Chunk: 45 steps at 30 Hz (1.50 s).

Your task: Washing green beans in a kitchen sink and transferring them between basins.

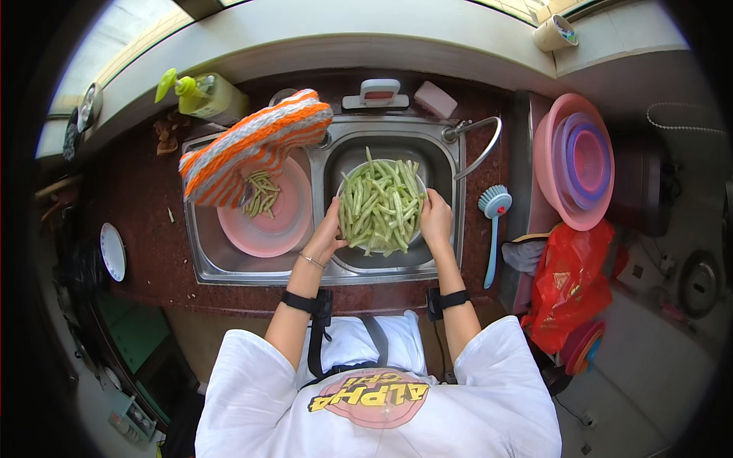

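Note:
Both my hands grip a round bowl by opposite sides, over the right basin of a steel double sink. My left hand is at its left rim, my right hand at its right. A heap of green beans fills the bowl and hides most of it. In the left basin sits a pink plastic basin with some short bean pieces inside. An orange, white and grey striped knitted cloth hangs over that sink's back left corner and covers part of the pink basin.
A curved faucet reaches in from the right. Beside the sink lies a blue scrub brush. Nested plastic basins and a red plastic bag stand further right. A soap pump bottle is behind left; a white plate lies left.

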Tool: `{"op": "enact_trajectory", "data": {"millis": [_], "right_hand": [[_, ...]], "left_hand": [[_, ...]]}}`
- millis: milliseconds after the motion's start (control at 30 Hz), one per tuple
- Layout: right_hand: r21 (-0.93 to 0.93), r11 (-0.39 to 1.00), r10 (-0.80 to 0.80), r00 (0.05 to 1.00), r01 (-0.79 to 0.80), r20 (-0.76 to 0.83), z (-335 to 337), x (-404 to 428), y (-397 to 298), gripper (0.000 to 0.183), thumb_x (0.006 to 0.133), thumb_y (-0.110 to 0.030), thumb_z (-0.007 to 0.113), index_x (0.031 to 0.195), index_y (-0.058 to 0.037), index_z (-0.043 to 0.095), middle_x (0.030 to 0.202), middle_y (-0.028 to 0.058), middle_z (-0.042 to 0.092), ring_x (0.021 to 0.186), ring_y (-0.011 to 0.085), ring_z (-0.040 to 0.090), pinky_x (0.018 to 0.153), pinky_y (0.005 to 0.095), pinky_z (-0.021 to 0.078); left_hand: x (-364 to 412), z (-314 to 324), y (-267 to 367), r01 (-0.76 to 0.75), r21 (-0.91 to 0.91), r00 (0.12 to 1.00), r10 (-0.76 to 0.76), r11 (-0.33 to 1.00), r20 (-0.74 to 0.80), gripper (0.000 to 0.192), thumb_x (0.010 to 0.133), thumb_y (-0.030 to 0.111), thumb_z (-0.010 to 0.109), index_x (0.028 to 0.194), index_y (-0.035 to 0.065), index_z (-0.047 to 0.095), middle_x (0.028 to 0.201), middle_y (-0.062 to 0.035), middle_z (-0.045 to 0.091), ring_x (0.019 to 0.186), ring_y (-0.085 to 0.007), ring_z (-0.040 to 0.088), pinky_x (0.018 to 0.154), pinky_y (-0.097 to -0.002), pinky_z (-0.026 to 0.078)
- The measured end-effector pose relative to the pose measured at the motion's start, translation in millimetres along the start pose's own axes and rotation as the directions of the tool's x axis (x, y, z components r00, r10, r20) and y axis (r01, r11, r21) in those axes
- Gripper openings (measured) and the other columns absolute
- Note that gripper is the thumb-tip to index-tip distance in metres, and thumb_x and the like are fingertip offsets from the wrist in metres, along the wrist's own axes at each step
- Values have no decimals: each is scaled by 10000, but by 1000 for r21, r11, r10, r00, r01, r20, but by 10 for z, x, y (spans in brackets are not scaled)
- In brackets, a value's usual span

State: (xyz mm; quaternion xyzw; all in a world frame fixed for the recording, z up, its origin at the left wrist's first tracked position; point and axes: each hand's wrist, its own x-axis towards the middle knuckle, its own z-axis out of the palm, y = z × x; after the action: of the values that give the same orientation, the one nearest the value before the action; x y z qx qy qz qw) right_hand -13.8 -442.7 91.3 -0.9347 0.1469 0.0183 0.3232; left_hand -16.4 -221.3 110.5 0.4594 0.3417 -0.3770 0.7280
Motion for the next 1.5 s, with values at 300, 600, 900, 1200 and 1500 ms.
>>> {"op": "enact_trajectory", "data": {"millis": [300,600,900,1200,1500], "right_hand": [[73,981,-184,980,178,73,105,-670,-852,175,779,-50,458,909,30,543,885,217,575,805,386,551,699,447,434],[-38,953,-258,872,300,415,1341,-561,-1545,194,694,-116,494,707,61,571,720,270,568,720,412,563,689,473,445],[-195,981,131,706,10,696,1858,-250,-2051,239,707,-102,523,791,118,563,685,234,607,588,301,628,538,355,524],[-49,997,76,700,-59,710,2030,-255,-1745,220,762,-134,506,879,34,588,687,135,622,450,212,596,413,341,493],[-496,793,61,764,354,643,1978,125,-2150,206,746,-98,484,697,49,620,704,254,588,716,353,609,655,366,507]], "left_hand": [[-902,-880,-75,-48,30,999,49,998,-17,612,862,579,268,1287,142,330,1198,-103,382,1022,-259,431,829,-449,403],[-716,-2404,-43,80,28,986,-75,996,-148,462,873,374,286,1164,42,422,1110,-92,481,968,-234,514,843,-427,416],[-527,-2985,134,177,-217,984,-175,960,24,433,906,342,275,1176,37,424,1131,-122,482,1001,-228,512,894,-389,410],[-88,-3097,154,327,-198,943,-304,924,137,348,805,10,406,1149,-39,393,1062,-156,534,961,-259,561,846,-392,476],[34,-2914,5,527,-414,835,-363,742,413,397,769,-81,347,1166,-79,350,1116,-212,466,1020,-324,506,876,-405,464]]}}
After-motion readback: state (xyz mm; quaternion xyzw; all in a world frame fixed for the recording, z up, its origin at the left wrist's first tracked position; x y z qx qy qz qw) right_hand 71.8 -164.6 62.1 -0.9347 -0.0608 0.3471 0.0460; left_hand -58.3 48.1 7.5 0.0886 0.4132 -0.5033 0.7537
